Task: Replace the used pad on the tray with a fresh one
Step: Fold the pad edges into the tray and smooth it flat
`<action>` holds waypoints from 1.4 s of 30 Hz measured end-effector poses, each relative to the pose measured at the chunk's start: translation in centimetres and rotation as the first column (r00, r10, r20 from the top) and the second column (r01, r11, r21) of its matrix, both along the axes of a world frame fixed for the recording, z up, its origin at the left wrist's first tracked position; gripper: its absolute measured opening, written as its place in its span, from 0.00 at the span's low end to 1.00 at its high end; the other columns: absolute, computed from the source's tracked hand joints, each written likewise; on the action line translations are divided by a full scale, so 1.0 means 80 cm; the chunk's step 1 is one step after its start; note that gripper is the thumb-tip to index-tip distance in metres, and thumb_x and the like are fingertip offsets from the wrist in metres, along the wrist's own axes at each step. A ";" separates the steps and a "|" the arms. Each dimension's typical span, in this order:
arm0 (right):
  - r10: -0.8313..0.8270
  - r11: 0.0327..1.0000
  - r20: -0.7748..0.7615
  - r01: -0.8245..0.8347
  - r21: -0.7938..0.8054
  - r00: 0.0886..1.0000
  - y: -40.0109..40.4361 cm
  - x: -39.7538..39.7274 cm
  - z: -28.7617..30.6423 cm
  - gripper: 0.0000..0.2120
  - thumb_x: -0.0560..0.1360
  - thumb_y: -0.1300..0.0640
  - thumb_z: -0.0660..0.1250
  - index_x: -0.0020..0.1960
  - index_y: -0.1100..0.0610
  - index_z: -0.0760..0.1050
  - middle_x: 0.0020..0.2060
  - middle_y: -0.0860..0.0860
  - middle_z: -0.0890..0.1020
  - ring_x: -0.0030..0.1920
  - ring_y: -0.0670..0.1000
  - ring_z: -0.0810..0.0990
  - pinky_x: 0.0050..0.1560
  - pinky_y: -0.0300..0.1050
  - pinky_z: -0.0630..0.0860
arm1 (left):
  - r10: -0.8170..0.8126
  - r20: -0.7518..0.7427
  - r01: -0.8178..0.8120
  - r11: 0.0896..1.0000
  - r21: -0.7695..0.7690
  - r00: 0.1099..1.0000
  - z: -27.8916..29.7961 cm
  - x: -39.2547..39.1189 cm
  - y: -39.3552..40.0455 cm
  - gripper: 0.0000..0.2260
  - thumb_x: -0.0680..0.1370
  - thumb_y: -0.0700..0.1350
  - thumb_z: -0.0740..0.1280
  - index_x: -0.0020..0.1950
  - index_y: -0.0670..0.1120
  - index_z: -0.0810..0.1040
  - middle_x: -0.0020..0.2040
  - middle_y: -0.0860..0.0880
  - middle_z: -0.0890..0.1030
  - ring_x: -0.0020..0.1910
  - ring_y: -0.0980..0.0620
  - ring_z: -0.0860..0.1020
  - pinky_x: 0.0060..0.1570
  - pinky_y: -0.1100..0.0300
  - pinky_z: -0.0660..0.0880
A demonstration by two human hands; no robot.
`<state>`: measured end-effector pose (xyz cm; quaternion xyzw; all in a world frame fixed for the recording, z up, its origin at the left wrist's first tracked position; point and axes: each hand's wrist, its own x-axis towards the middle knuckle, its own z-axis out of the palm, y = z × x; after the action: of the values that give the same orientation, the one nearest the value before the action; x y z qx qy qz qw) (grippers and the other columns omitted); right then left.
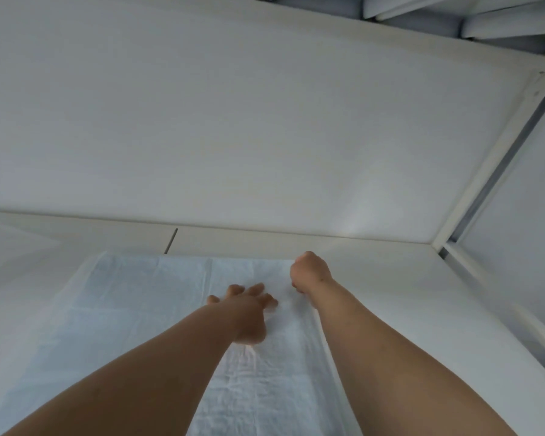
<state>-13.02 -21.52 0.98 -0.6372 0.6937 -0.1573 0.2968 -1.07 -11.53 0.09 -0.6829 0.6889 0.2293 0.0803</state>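
A pale blue-white pad (132, 309) with fold creases lies spread flat on the white tray floor (406, 303). My left hand (249, 313) rests flat on the pad near its far right part, fingers spread and pressing down. My right hand (310, 272) is curled into a fist at the pad's far right corner, pinching the pad's edge there. Both forearms reach in from the bottom of the view and hide part of the pad's near side.
A tall white back wall (265, 121) rises just behind the pad. A white side panel with a frame edge (491, 171) closes the right side. The tray floor continues bare to the left (29, 247) and to the right of the pad.
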 end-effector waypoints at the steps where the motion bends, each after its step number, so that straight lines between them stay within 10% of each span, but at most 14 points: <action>1: -0.046 0.999 0.116 0.044 0.020 0.992 -0.006 -0.002 0.001 0.10 0.74 0.66 0.58 0.48 0.68 0.76 0.43 0.64 0.82 0.53 0.63 0.82 0.51 0.50 0.79 | 0.007 -0.010 -0.007 1.000 -0.017 1.000 0.000 0.002 -0.001 0.31 0.76 0.44 0.58 0.74 0.67 0.56 0.79 0.61 0.46 0.78 0.48 0.46 0.71 0.35 0.51; 6: -0.119 0.993 0.142 0.117 0.019 0.983 -0.023 -0.011 -0.002 0.13 0.75 0.66 0.58 0.32 0.61 0.69 0.36 0.62 0.79 0.47 0.63 0.83 0.45 0.50 0.76 | -0.001 0.005 0.001 0.997 -0.074 1.000 -0.013 0.006 0.002 0.29 0.78 0.47 0.53 0.77 0.64 0.48 0.79 0.61 0.45 0.78 0.50 0.46 0.71 0.41 0.48; 11: -0.027 0.998 -0.159 0.019 -0.054 0.987 -0.035 -0.004 -0.011 0.16 0.77 0.62 0.59 0.60 0.67 0.77 0.62 0.64 0.79 0.64 0.61 0.77 0.59 0.48 0.74 | -0.036 0.016 0.037 0.998 -0.057 0.999 -0.020 0.012 0.003 0.29 0.79 0.49 0.52 0.77 0.64 0.44 0.79 0.61 0.41 0.78 0.50 0.42 0.72 0.43 0.43; 18: -0.034 0.995 -0.101 0.024 -0.101 0.994 -0.044 0.005 -0.013 0.19 0.77 0.60 0.60 0.66 0.65 0.69 0.65 0.62 0.75 0.66 0.62 0.74 0.61 0.49 0.72 | -0.063 -0.005 0.062 0.997 -0.045 0.998 -0.023 0.019 0.006 0.29 0.79 0.49 0.51 0.77 0.65 0.43 0.78 0.62 0.40 0.78 0.52 0.40 0.73 0.44 0.40; 24: 0.028 0.992 -0.130 -0.043 -0.115 0.991 -0.053 -0.009 -0.023 0.15 0.76 0.62 0.61 0.62 0.65 0.67 0.60 0.61 0.77 0.59 0.59 0.78 0.32 0.37 0.68 | -0.077 0.006 0.078 0.996 -0.046 0.997 -0.027 0.018 0.006 0.29 0.79 0.49 0.51 0.77 0.65 0.42 0.78 0.62 0.39 0.78 0.52 0.39 0.73 0.43 0.40; 29: 0.000 0.983 -0.208 -0.039 -0.181 0.978 -0.034 -0.016 -0.030 0.15 0.74 0.61 0.60 0.60 0.60 0.67 0.57 0.58 0.78 0.58 0.61 0.78 0.55 0.50 0.75 | -0.082 0.013 0.083 0.995 -0.049 0.997 -0.031 0.018 0.006 0.29 0.79 0.49 0.51 0.76 0.65 0.42 0.78 0.61 0.37 0.78 0.52 0.37 0.74 0.42 0.39; 35: 0.113 0.789 -0.500 -0.383 -0.480 0.859 0.013 -0.002 -0.038 0.12 0.75 0.58 0.61 0.57 0.56 0.74 0.54 0.55 0.77 0.56 0.59 0.75 0.53 0.51 0.71 | -0.118 0.016 0.119 0.990 -0.079 0.993 -0.033 0.022 0.008 0.28 0.79 0.50 0.50 0.76 0.66 0.43 0.78 0.60 0.38 0.78 0.52 0.38 0.74 0.43 0.40; 42: 0.421 0.744 -0.465 -0.590 -0.316 0.779 0.037 0.012 -0.073 0.18 0.82 0.52 0.50 0.62 0.58 0.72 0.66 0.53 0.73 0.70 0.52 0.67 0.69 0.45 0.66 | -0.107 0.079 0.118 0.980 -0.159 0.991 -0.034 0.031 0.015 0.26 0.79 0.58 0.50 0.77 0.63 0.49 0.80 0.57 0.42 0.78 0.52 0.41 0.73 0.45 0.43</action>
<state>-12.03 -18.52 -4.85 -0.8714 0.4780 -0.1024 0.0412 1.41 -10.31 -2.65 -0.6547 0.7397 0.1431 0.0610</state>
